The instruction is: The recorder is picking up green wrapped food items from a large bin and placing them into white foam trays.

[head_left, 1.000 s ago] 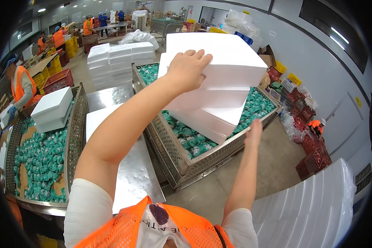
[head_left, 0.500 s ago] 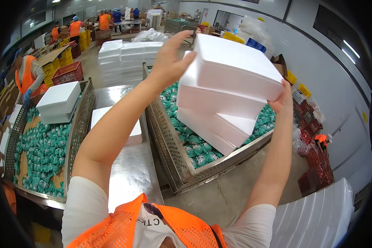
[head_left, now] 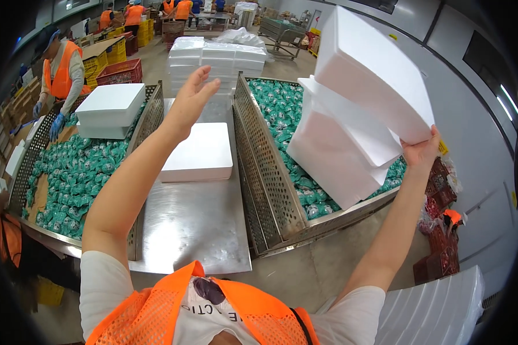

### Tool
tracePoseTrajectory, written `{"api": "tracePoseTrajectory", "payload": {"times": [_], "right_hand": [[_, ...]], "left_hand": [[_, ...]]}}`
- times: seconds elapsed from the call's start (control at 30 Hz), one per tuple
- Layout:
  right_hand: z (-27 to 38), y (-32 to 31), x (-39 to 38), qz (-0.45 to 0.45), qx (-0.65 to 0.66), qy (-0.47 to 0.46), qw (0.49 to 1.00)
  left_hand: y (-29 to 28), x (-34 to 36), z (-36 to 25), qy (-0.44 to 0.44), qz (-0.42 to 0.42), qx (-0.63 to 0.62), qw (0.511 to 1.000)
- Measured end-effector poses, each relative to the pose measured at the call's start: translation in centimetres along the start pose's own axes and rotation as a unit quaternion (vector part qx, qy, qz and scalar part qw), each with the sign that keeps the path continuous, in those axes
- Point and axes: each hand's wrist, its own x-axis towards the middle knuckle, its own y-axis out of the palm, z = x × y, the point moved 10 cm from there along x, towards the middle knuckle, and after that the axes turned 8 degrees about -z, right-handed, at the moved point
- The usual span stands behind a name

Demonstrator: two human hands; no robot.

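My right hand (head_left: 421, 153) grips the lower edge of a stack of white foam trays (head_left: 357, 115), held tilted above the right metal mesh bin (head_left: 265, 172). That bin is full of green packets (head_left: 282, 106). My left hand (head_left: 191, 98) is raised with fingers spread and holds nothing, apart from the stack. Below it a single white foam tray (head_left: 197, 152) lies flat on the steel table (head_left: 184, 224) between the two bins.
A left mesh bin (head_left: 147, 118) holds green packets and stacked foam trays (head_left: 110, 109). A person in an orange vest (head_left: 60, 69) works at its far side. More foam trays (head_left: 216, 57) stand behind; another stack (head_left: 437, 310) at lower right. Red crates (head_left: 437, 264) line the right wall.
My left hand let go of the foam stack and lifted away to the left. The stack swung right and tilted, held by my right hand alone.
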Motion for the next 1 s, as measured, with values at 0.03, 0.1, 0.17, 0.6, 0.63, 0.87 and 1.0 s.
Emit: {"api": "tracePoseTrajectory", "payload": {"times": [0.03,0.1,0.17,0.6,0.63,0.87,1.0], "right_hand": [[-0.4,-0.7,-0.7,-0.029,-0.005,-0.002,1.000],[0.0,-0.2,-2.8,-0.052,-0.014,-0.008,0.999],[1.1,2.0,-5.0,0.009,0.038,-0.014,0.999],[-11.2,8.3,-20.5,0.229,-0.148,0.071,0.959],[-11.6,8.8,-21.3,0.237,-0.211,0.050,0.947],[-4.4,10.1,-21.7,0.079,-0.816,-0.450,0.352],[-2.4,5.8,-15.2,0.071,-0.780,-0.496,0.374]], "left_hand": [[-0.6,-0.6,0.1,-0.014,0.010,-0.002,1.000],[-2.1,-1.5,0.1,-0.037,0.017,-0.004,0.999],[-2.8,-2.2,-0.3,-0.058,0.029,-0.005,0.998],[-10.8,-5.8,1.3,-0.196,-0.016,-0.239,0.951],[-11.6,-6.2,3.6,-0.236,-0.017,-0.268,0.934],[-18.0,-12.2,14.9,-0.400,-0.037,-0.245,0.882],[-17.2,-13.3,16.4,-0.379,-0.001,-0.207,0.902]]}}
